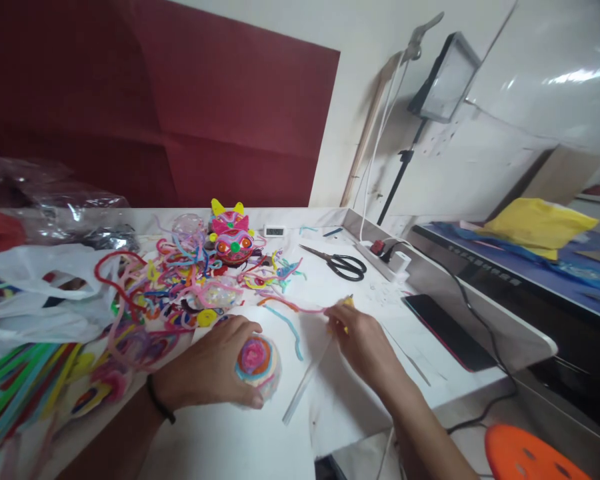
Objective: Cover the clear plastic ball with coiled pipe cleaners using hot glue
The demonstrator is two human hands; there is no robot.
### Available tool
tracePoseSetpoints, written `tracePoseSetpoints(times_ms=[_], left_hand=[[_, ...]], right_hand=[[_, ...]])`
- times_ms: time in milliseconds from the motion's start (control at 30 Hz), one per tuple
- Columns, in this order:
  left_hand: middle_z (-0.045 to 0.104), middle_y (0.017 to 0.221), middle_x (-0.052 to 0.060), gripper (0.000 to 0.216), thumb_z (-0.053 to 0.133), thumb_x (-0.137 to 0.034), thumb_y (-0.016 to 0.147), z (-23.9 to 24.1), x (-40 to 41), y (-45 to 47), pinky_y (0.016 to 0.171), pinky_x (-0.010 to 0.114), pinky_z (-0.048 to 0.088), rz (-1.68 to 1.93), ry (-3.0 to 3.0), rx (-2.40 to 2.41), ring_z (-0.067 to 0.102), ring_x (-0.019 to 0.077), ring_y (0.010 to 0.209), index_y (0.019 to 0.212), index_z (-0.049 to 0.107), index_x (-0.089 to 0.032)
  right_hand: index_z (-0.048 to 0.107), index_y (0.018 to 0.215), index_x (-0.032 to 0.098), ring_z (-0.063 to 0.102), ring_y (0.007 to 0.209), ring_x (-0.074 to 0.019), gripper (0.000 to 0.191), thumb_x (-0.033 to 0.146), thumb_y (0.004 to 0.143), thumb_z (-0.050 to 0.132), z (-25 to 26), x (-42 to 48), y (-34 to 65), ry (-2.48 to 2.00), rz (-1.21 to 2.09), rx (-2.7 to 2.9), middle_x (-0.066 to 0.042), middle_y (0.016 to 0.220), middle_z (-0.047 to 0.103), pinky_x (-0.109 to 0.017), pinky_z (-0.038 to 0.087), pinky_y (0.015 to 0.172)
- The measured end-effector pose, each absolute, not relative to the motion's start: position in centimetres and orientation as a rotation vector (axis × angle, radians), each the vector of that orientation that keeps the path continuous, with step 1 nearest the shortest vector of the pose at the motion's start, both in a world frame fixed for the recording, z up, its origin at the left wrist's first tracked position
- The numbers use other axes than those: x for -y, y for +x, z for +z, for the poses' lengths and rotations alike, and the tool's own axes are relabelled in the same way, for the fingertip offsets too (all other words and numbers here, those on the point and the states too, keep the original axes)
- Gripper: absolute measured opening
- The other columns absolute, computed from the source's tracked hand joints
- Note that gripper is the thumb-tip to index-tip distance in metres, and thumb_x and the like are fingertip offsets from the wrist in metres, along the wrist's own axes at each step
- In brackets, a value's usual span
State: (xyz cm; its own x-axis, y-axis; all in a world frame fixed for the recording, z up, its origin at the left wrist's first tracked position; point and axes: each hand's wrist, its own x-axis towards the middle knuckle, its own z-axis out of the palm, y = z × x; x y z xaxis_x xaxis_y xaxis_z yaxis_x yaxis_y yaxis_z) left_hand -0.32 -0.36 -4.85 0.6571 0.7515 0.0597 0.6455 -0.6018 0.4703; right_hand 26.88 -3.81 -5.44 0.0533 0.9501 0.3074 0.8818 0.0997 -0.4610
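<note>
My left hand [225, 363] curls round a clear ball [275, 383]. On the side of the ball facing up sits a fuzzy coil [255, 358] of pink, orange and light blue chenille stem. To the right, my right hand [353, 333] is closed in a pinch, and a small yellow thing [349, 302] shows at its fingers; its kind is unclear. A pink chenille stem [310, 311] reaches the fingertips; whether they grip it I cannot tell. Below them a clear narrow strip [303, 393] slants down to the paper. A light blue stem [293, 330] lies between the hands.
A colourful lion-like head [234, 237] stands behind a heap of chenille stems [180, 280]. Black-handled scissors [337, 262], a phone [447, 332] and a power strip [385, 260] lie right. Plastic bags [55, 287] and stem bundles [25, 387] crowd the left. An orange stool [525, 457] stands lower right.
</note>
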Motion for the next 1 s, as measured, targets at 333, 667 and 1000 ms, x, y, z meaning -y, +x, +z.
tracePoseSetpoints(times_ms=[333,667,1000], left_hand=[[0.061,0.13,0.012,0.078,0.081,-0.031,0.058,-5.2,-0.1,-0.3,0.099,0.042,0.049,0.405,2.49,-1.098,0.057,0.0345,0.121,0.129,0.051,-0.021],[0.055,0.14,0.013,0.085,0.082,-0.03,0.063,-5.5,-1.1,-0.7,0.103,0.043,0.047,0.479,2.426,-1.045,0.055,0.0341,0.126,0.138,0.043,-0.021],[0.05,0.144,0.013,0.092,0.081,-0.025,0.062,-5.4,-1.3,-0.8,0.108,0.042,0.042,0.389,2.34,-1.046,0.049,0.0325,0.13,0.142,0.036,-0.02]], right_hand=[[0.066,0.109,0.02,0.07,0.086,-0.0228,0.025,0.015,0.093,0.048,-8.6,6.8,25.7,-1.994,0.05,1.937,-0.009,0.097,0.071,-0.029,0.049,0.07],[0.065,0.114,0.016,0.061,0.102,-0.0281,0.03,0.01,0.09,0.048,-7.5,6.4,26.3,-2.165,-0.11,1.956,-0.014,0.112,0.067,-0.036,0.045,0.085],[0.051,0.129,0.005,0.063,0.093,-0.0334,0.052,0.006,0.076,0.053,-8.9,3.9,30.4,-2.224,-0.052,2.025,-0.02,0.106,0.068,-0.042,0.046,0.08]])
